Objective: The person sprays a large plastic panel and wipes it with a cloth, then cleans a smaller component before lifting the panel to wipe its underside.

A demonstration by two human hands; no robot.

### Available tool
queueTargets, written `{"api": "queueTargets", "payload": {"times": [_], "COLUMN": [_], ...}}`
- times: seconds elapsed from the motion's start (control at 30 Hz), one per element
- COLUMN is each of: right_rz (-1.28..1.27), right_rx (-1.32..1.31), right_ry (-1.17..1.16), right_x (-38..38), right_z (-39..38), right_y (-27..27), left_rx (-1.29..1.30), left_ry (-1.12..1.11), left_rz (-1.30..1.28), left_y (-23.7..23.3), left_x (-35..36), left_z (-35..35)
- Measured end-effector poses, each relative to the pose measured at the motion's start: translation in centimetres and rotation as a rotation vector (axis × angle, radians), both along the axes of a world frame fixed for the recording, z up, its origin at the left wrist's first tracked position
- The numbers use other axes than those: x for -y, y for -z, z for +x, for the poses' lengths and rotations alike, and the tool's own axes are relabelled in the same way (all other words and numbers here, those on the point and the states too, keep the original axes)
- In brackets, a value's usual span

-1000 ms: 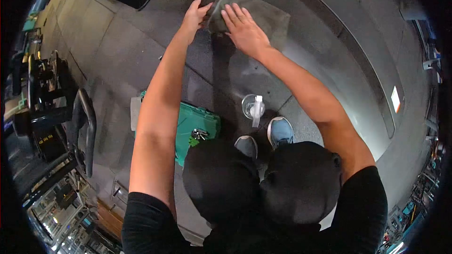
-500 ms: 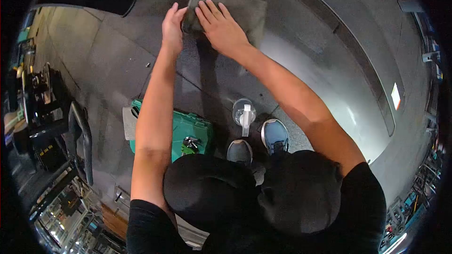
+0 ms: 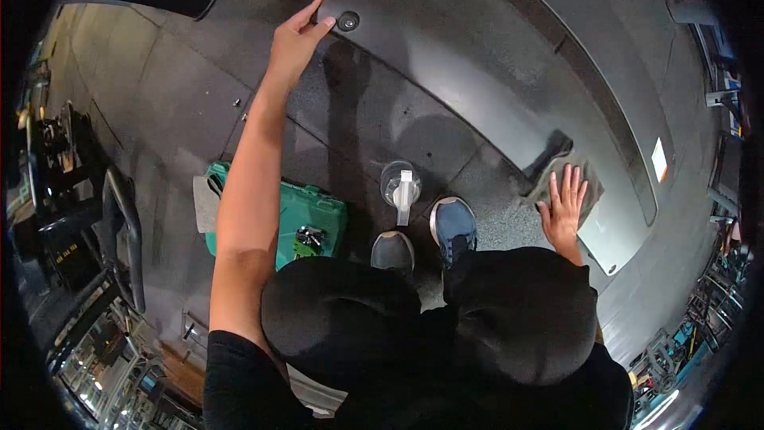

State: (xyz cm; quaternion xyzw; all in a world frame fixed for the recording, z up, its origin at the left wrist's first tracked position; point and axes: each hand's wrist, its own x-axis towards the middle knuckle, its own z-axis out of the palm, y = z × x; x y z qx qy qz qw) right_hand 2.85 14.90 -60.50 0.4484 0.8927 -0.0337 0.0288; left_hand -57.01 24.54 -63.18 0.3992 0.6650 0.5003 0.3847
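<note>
A long grey panel (image 3: 477,72) curves from the top middle down to the right. At its far left corner, beside a round black fitting (image 3: 348,21), my left hand (image 3: 298,40) grips the edge between thumb and fingers. My right hand (image 3: 567,203) lies flat with fingers spread on a dark grey cloth (image 3: 589,179), pressed on the panel's near right part. Part of the cloth is folded up at its left side.
A green case (image 3: 314,211) with small metal items on it stands left of my feet. A clear container with a white handle (image 3: 404,191) is just ahead of my shoes (image 3: 455,227). Gym equipment (image 3: 79,215) lines the left side.
My right hand has moved with the cloth from the panel's far left end to its near right part. The round fitting now shows, and my left hand's fingers have come to the corner.
</note>
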Motion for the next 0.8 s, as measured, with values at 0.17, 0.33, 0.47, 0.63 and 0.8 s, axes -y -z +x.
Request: {"api": "queueTargets", "payload": {"times": [0.17,0.33,0.47,0.63,0.8], "right_rz": [-0.046,0.115,0.257,0.118,0.240], "right_rx": [-0.064,-0.161,-0.235,-0.274,-0.431], "right_ry": [-0.116,-0.288,-0.401,-0.313,-0.257], "right_x": [-8.0,-17.9,-23.4,-25.4,-23.4], "right_z": [-9.3,-26.4,-39.1,-47.8,-43.0], "right_y": [-0.6,0.8,2.2,2.8,3.4], "left_rx": [-0.128,-0.182,-0.124,-0.259,-0.211], "left_ry": [-0.012,-0.008,0.005,0.025,0.020], "left_rz": [-0.086,-0.153,-0.117,-0.161,-0.124], "left_y": [0.7,1.4,0.2,-1.1,-0.1], "left_x": [-0.4,-0.6,-0.3,-0.3,0.3], "left_z": [-0.1,-0.5,-0.1,0.4,0.9]}}
